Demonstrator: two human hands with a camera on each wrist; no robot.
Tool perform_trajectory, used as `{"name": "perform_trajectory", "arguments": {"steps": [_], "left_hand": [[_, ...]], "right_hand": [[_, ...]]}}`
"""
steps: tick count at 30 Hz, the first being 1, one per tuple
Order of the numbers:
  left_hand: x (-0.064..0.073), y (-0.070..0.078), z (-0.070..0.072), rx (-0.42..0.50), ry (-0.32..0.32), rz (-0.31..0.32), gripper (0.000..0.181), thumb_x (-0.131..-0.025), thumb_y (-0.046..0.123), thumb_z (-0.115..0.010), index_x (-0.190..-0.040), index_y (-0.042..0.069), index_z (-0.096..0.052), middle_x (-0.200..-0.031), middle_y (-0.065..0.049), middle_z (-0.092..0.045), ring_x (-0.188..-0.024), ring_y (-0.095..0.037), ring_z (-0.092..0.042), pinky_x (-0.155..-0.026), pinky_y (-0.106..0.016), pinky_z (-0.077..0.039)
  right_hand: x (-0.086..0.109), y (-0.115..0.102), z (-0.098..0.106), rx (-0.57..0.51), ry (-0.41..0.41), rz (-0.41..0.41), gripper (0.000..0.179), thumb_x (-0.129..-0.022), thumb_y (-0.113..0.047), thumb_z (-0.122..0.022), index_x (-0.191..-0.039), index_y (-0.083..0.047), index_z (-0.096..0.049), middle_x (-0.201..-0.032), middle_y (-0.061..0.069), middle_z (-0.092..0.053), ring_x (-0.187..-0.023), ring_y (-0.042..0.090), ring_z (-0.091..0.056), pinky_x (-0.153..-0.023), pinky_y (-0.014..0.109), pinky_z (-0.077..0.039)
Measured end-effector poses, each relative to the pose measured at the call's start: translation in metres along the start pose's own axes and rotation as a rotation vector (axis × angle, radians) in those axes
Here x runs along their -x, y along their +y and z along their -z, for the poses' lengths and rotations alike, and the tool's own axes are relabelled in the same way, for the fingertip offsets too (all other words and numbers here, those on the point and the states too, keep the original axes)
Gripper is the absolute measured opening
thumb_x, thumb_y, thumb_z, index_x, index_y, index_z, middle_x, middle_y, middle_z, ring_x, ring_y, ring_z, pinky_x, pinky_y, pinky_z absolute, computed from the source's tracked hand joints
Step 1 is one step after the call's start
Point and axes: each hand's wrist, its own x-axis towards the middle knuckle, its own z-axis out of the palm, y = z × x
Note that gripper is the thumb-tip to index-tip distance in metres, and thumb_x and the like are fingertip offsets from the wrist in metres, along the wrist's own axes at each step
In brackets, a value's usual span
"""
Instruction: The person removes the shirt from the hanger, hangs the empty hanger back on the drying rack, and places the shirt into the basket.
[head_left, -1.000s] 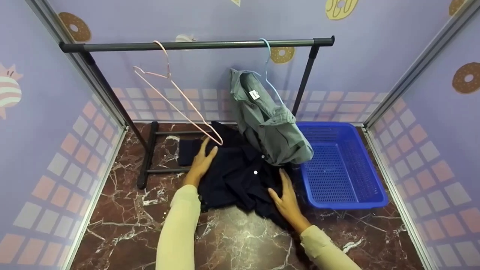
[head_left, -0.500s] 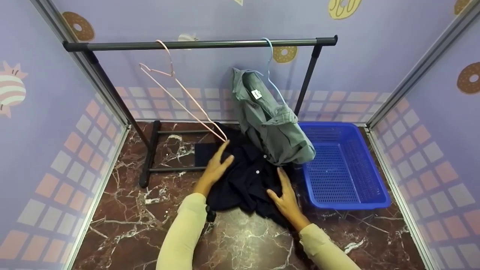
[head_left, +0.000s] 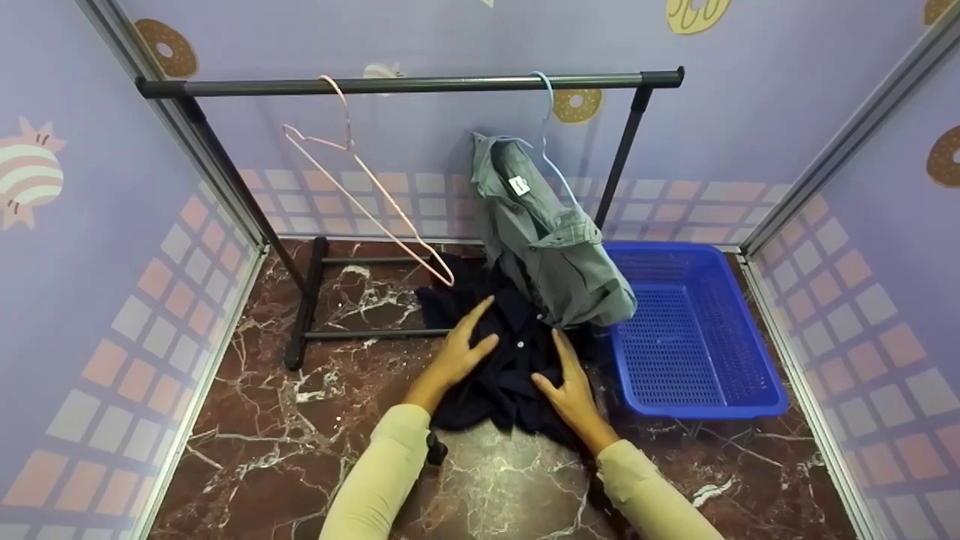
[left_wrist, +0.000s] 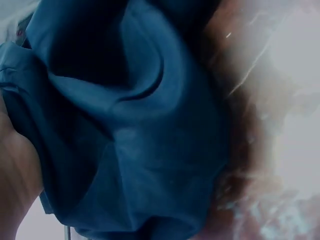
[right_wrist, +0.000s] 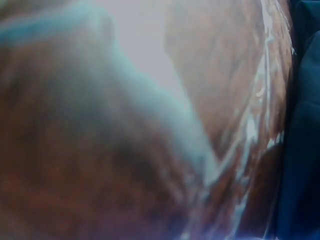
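A dark navy buttoned shirt (head_left: pixel 491 390) lies bunched on the floor, with white buttons down its front. My left hand (head_left: pixel 454 358) presses its left side, fingers extended and thumb apart. On the other side, my right hand (head_left: pixel 571 390) rests against the cloth with straight fingers. In the left wrist view the folded shirt (left_wrist: pixel 150 165) bulges beside the left hand (left_wrist: pixel 17 170). Only a strip of the shirt (right_wrist: pixel 305 150) shows at the right edge of the right wrist view; the right hand is not seen there.
A pink hanger (head_left: pixel 390 199) hangs bare from the black rack (head_left: pixel 442 85), just above the navy shirt. A grey-green shirt (head_left: pixel 577 262) hangs on a blue hanger (head_left: pixel 546 127). The blue basket (head_left: pixel 701 410) stands on the marbled floor (head_left: pixel 255 450) at the right.
My left hand has moved right, pushing the navy shirt's left side inward, so the pile is narrower. My right hand has stayed nearly in place.
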Motion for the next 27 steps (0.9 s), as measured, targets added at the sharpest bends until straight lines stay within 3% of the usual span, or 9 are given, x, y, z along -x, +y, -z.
{"name": "perform_trajectory", "arguments": {"steps": [4,8,16,22,27], "left_hand": [[0.008,0.001,-0.012,-0.012,-0.008,-0.041,0.07,-0.1,0.034,-0.063,-0.163,0.022,-0.034,-0.166,-0.002,-0.038,-0.153,-0.027,-0.036,-0.127,-0.049,-0.028],[0.017,0.0,-0.023,-0.011,-0.018,-0.036,0.069,-0.1,0.035,-0.064,-0.162,0.024,-0.035,-0.165,-0.001,-0.04,-0.153,-0.026,-0.037,-0.126,-0.049,-0.03],[0.026,0.004,-0.041,0.022,-0.056,-0.031,0.066,-0.101,0.034,-0.062,-0.162,0.026,-0.036,-0.165,0.001,-0.041,-0.153,-0.023,-0.037,-0.127,-0.048,-0.03],[0.029,0.003,-0.047,0.041,-0.031,-0.009,0.066,-0.101,0.034,-0.063,-0.161,0.029,-0.036,-0.164,0.001,-0.041,-0.152,-0.021,-0.038,-0.127,-0.046,-0.03],[0.031,-0.002,-0.043,0.051,-0.019,-0.007,0.068,-0.101,0.032,-0.064,-0.162,0.028,-0.035,-0.165,0.001,-0.04,-0.153,-0.02,-0.036,-0.127,-0.044,-0.029]], "right_hand": [[-0.001,0.0,-0.001,0.013,-0.009,-0.006,0.088,-0.09,-0.023,-0.078,-0.163,-0.011,-0.031,-0.165,0.02,-0.035,-0.151,0.041,-0.035,-0.126,0.023,-0.02],[-0.001,-0.002,-0.001,0.026,-0.019,-0.017,0.088,-0.09,-0.026,-0.078,-0.163,-0.012,-0.032,-0.163,0.02,-0.039,-0.15,0.04,-0.038,-0.126,0.03,-0.025],[-0.006,-0.004,0.001,0.003,-0.059,-0.004,0.087,-0.089,-0.032,-0.078,-0.162,-0.013,-0.035,-0.163,0.023,-0.037,-0.15,0.044,-0.035,-0.122,0.06,-0.03],[-0.007,-0.004,0.003,-0.007,-0.1,0.029,0.082,-0.089,-0.048,-0.076,-0.159,-0.02,-0.043,-0.165,0.024,-0.033,-0.149,0.05,-0.034,-0.117,0.07,-0.032],[-0.005,-0.002,0.003,-0.035,-0.117,0.079,0.09,-0.087,-0.069,-0.068,-0.158,-0.018,-0.043,-0.167,0.024,-0.028,-0.149,0.051,-0.032,-0.116,0.071,-0.032]]}}
